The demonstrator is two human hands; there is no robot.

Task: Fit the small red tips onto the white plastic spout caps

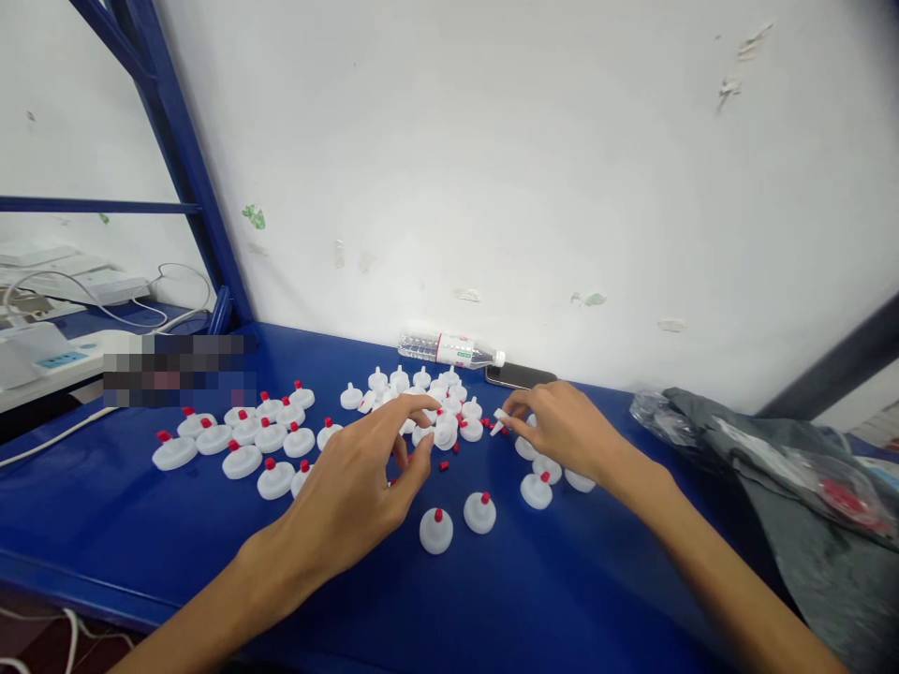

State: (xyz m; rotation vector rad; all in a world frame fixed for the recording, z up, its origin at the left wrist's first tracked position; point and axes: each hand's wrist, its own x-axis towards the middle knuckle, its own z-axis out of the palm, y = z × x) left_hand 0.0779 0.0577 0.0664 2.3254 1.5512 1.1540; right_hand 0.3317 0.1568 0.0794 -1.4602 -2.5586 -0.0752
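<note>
My left hand (365, 468) hovers over the table's middle, thumb and fingers apart with nothing between them. Just beyond it stands a cluster of white nozzle caps (445, 432) whose spouts are bare. Between finger and thumb, my right hand (554, 426) pinches a small white plastic piece (499, 421), partly hidden by the fingers. Small red tips (444, 465) lie loose between my hands. Under the right hand are a few more white caps, one red-tipped cap (537, 490) among them. Two red-tipped caps, a left one (436, 531) and a right one (479, 512), sit nearer me.
Several red-tipped caps (243, 460) stand to the left on the blue table (534, 599). A clear bottle (449, 350) lies along the wall beside a dark phone (521, 376). Grey plastic bags (765, 449) lie at right; a power strip (63, 356) is at left.
</note>
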